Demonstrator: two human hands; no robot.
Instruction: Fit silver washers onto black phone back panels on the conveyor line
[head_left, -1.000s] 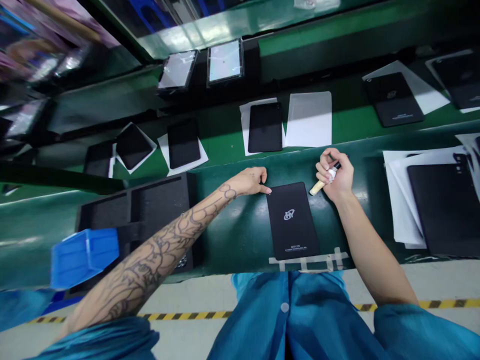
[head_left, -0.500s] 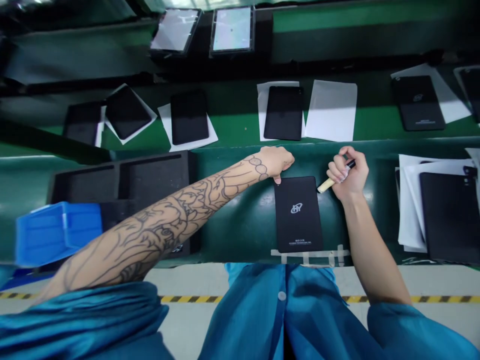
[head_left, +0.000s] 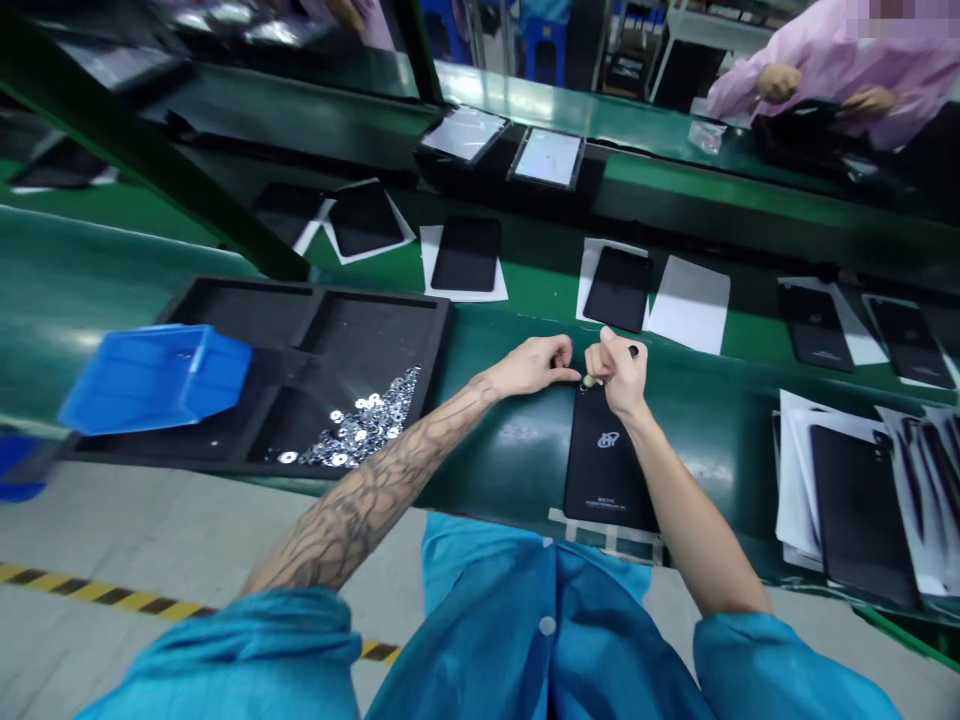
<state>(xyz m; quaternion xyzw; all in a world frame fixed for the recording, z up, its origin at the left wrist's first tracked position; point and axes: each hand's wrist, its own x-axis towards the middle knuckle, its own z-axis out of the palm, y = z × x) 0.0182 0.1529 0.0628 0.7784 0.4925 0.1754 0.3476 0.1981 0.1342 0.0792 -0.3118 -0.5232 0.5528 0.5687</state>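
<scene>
A black tablet [head_left: 606,460] lies back up on the green bench, a pale logo on its middle. My right hand [head_left: 621,372] is closed in a fist over its top edge, wrapped around a short pen-like tool [head_left: 589,381] with a yellowish shaft and a black end. The tool's tip points down at the tablet's top left corner. Right beside that corner is my left hand [head_left: 534,366], fingers curled and thumb stretched toward the tool tip. Whether anything small is pinched there I cannot make out.
Left, a black compartment tray [head_left: 442,345] holds many small shiny ring-like parts [head_left: 360,430] and a blue bin [head_left: 161,385]. Stacked tablets and white sheets [head_left: 799,480] stand right. More tablets [head_left: 466,255] lie on the line behind. Across it, a person in pink [head_left: 810,70] handles something dark.
My right hand has moved left with the tool, from beside the tablet to its top left corner. My left thumb has come off the tablet's face. The view has swung, showing more of the tray.
</scene>
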